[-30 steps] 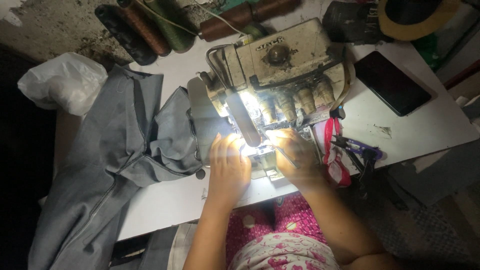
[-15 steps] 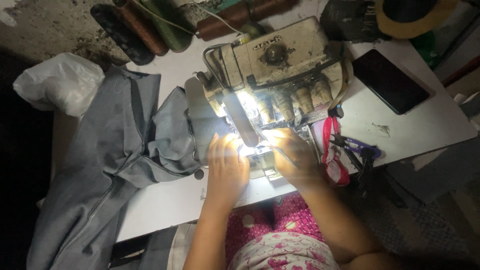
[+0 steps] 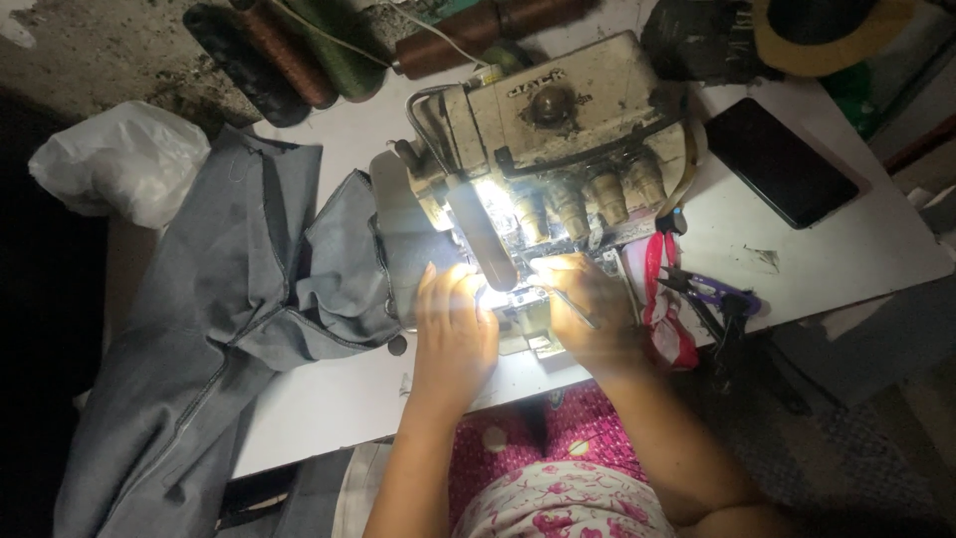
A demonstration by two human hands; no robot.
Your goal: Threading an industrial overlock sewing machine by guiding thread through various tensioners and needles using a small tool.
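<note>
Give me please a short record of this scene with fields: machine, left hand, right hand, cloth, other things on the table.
machine: worn cream sewing machine, its lamp lit
left hand: left hand flat by the needle area
right hand: right hand at the needle area, holding a thin tool
cloth: grey fabric on the machine's left, hanging off the table
other things: black phone, scissors, thread cones, white plastic bag

Dim scene, glaring sewing-machine lamp

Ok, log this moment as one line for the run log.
left hand: flat at lit needle area | right hand: holds thin tool there | sewing machine: lamp on | grey fabric: bunched left | phone: right of machine
</note>
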